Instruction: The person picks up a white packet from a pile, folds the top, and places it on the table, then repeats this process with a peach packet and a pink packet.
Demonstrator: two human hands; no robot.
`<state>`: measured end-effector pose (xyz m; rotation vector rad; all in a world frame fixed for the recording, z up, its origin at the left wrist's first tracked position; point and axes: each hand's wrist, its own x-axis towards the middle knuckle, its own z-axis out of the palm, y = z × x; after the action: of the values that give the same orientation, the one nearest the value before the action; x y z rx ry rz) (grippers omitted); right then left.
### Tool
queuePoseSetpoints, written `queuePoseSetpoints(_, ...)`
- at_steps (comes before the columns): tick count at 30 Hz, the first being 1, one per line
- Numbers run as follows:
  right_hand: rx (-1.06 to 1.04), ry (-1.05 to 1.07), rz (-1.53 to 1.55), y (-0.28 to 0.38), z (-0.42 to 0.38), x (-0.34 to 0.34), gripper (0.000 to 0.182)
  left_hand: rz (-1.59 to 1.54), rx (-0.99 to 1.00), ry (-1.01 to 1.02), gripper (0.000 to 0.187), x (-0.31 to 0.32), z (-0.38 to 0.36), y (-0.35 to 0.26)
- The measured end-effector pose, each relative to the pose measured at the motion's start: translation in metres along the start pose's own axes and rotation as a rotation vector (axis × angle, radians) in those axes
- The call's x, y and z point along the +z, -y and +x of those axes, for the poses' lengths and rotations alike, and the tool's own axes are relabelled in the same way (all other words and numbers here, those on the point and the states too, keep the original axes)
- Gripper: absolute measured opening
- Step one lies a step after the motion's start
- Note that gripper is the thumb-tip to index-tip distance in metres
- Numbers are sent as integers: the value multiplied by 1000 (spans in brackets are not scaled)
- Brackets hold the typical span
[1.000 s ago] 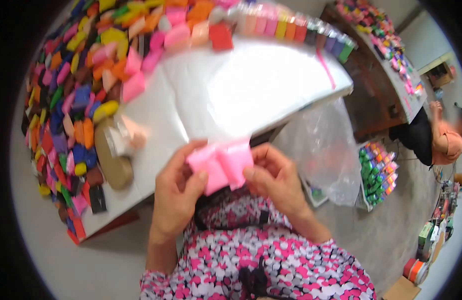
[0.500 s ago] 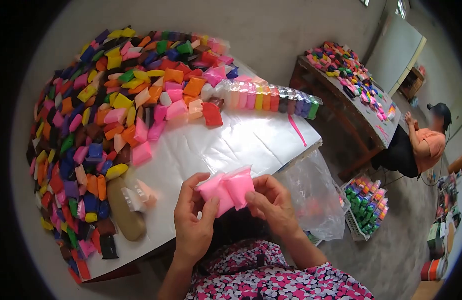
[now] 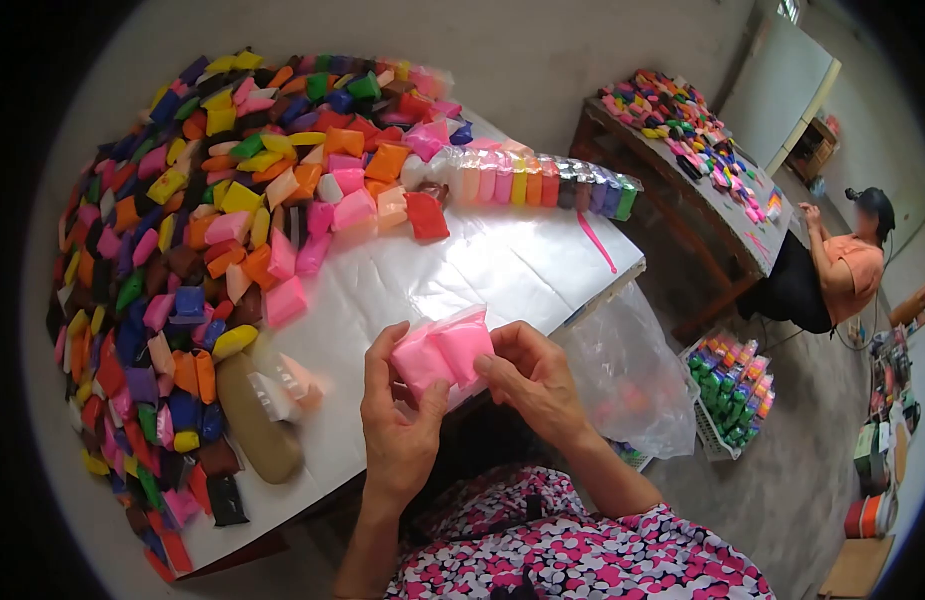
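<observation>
Between my hands, above the table's near edge, are two pink packets (image 3: 444, 350) lying side by side in clear film. My left hand (image 3: 402, 425) is closed round their left side, thumb in front. At their right edge, the thumb and fingers of my right hand (image 3: 530, 382) pinch the right-hand packet. Left of my hands, a long tan rounded block (image 3: 259, 420) lies on the table, with small printed clear-and-peach packets (image 3: 287, 390) beside it. Behind my hands, a long clear sleeve of packets in many colours (image 3: 537, 182) lies across the table.
A large heap of coloured packets (image 3: 207, 235) covers the table's left and back. The silver tabletop (image 3: 382, 285) bears a pink strip (image 3: 596, 242). A clear plastic bag (image 3: 632, 375) hangs at the right edge. Beyond are a filled crate (image 3: 727, 395) and a seated person (image 3: 847, 265) at another table.
Both hands have lifted the pink packets slightly away from me, over the table edge. The two packets now lie closer together and flatter. The view has shifted a little.
</observation>
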<state>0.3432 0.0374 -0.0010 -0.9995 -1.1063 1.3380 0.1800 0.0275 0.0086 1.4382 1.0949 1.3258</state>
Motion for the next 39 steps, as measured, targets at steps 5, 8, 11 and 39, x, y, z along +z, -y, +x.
queuePoseSetpoints(5, -20, -10, -43, -10, 3, 4, 23, -48, -38, -4, 57, -5, 3, 11)
queuePoseSetpoints(8, -23, -26, -82, -12, 4, 6, 22, -148, -23, -22, 56, -4, 4, 15)
queuePoseSetpoints(11, -37, -30, -95, -13, 5, 6, 25, -143, -5, -22, 56, -5, 4, 19)
queuePoseSetpoints(39, -72, -85, -128, -20, 8, 8, 24, -260, 16, -25, 59, -11, 4, 23)
